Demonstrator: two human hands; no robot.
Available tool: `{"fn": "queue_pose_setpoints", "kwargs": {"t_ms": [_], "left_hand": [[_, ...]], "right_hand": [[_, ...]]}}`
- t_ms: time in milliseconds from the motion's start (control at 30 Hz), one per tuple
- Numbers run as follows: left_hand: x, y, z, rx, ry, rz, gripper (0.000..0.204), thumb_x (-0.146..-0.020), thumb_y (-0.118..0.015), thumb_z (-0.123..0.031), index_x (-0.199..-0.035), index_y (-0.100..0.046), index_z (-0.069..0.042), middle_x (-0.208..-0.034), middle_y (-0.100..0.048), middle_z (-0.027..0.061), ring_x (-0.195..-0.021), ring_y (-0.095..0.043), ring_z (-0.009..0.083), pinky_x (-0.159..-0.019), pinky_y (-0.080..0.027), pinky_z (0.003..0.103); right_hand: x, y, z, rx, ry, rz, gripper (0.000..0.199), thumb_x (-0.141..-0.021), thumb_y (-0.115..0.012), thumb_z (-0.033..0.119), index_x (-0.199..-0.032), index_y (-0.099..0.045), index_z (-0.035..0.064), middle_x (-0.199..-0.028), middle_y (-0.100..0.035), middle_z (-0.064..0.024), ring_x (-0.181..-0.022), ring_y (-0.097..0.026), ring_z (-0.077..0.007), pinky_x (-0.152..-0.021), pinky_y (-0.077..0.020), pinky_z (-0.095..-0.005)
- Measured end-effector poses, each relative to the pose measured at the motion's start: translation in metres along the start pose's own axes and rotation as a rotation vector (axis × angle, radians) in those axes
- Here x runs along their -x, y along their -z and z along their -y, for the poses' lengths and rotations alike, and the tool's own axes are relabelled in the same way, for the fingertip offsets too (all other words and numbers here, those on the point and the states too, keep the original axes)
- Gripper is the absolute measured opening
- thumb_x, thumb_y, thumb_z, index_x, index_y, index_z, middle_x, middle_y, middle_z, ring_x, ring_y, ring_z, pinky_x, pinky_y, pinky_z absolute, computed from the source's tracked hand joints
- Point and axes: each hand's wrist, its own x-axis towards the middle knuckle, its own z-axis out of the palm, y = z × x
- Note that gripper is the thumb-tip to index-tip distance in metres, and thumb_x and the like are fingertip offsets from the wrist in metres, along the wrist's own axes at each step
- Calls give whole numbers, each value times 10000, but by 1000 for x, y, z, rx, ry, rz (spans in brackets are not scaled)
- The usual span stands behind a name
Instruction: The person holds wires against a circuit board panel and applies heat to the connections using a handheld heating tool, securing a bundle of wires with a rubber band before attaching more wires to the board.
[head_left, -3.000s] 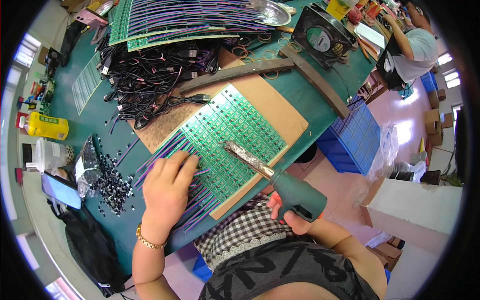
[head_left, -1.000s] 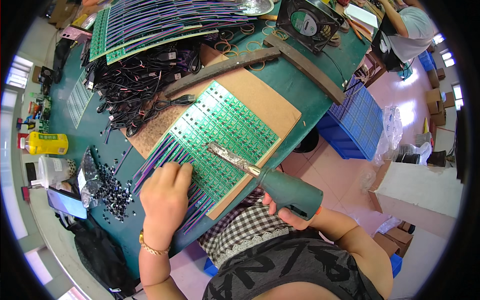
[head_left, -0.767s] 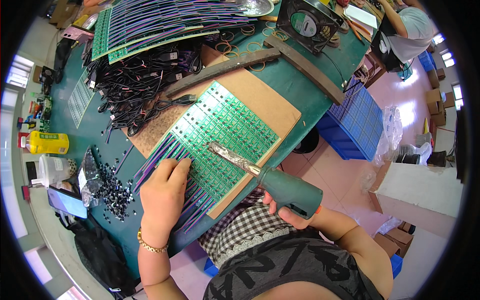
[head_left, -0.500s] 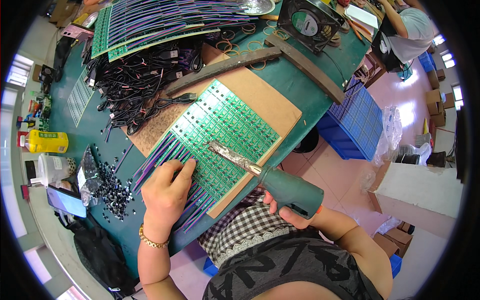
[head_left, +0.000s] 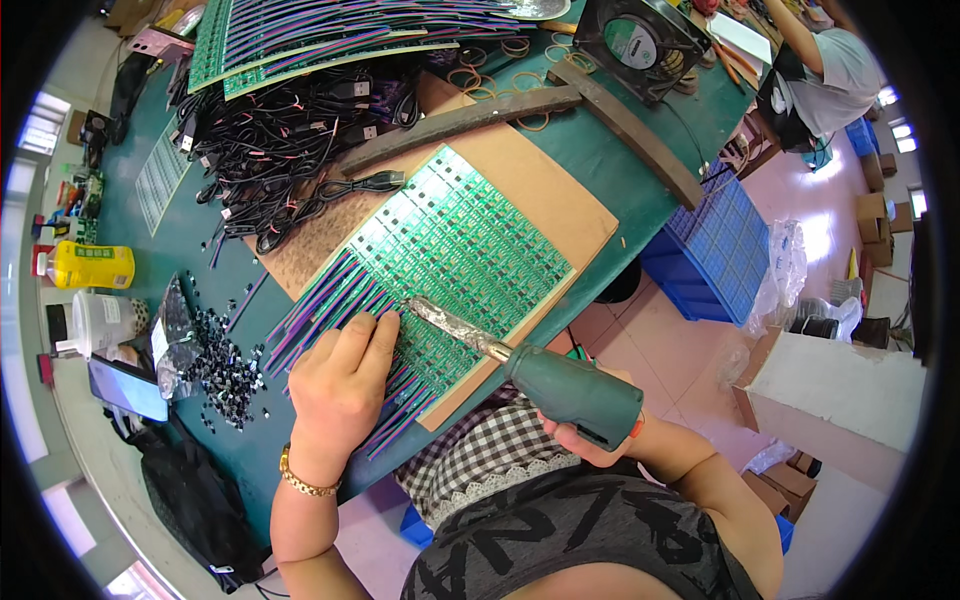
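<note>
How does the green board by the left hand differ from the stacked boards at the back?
Wires line one edge of the front board but cover much of the stacked boards. The front board lies on a brown sheet; the stacked boards sit by the black cables. Both are green, with thin coloured wires.

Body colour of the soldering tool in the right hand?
Dark green: the soldering tool's body shows best in the head view.

Green rectangular circuit-board panel (head_left: 470, 235): glossy, smooth. Dark green pistol-shaped handle (head_left: 575, 393): matt plastic; silver tubular barrel (head_left: 455, 326): metal, rough and blotched. Brown flat sheet (head_left: 550, 190): matt, paperboard-like surface. Green worktop (head_left: 590, 150): smooth, slight sheen. Blue rectangular crate (head_left: 700, 255): plastic. Black-and-white checked garment (head_left: 488, 445): woven cloth.
</note>
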Motion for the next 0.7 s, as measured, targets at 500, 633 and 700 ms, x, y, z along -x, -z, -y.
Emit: {"fn": "queue_pose_setpoints", "kwargs": {"t_ms": [500, 633, 700], "left_hand": [[2, 1, -2, -10, 19, 30, 299, -733, -626, -85, -1022, -689, -44, -933, -623, 46, -655, -566, 147, -540, -461, 272], [2, 0, -2, -3, 29, 31, 293, -734, -628, -86, -1017, -691, -44, -927, -620, 47, -653, -571, 151, -540, -462, 274], [2, 0, -2, -3, 33, 32, 291, -734, -628, -86, -1015, -692, -45, -925, -619, 48, -652, -573, 152, -540, -464, 276]], "right_hand": [[4, -2, -1, 104, 23, -7, 384, -706, -714, 37, -1070, -626, -50, -948, -650, -159, -768, -665, -271, -681, -534, -304], [4, -3, 0, 87, -11, 15, 385, -808, -582, 48, -1186, -579, -23, -971, -666, -64, -762, -648, -97, -691, -533, -241], [7, -3, -3, 45, -34, 13, 393, -808, -581, 44, -1195, -575, -22, -973, -666, -62, -760, -647, -99, -690, -532, -240]]}}
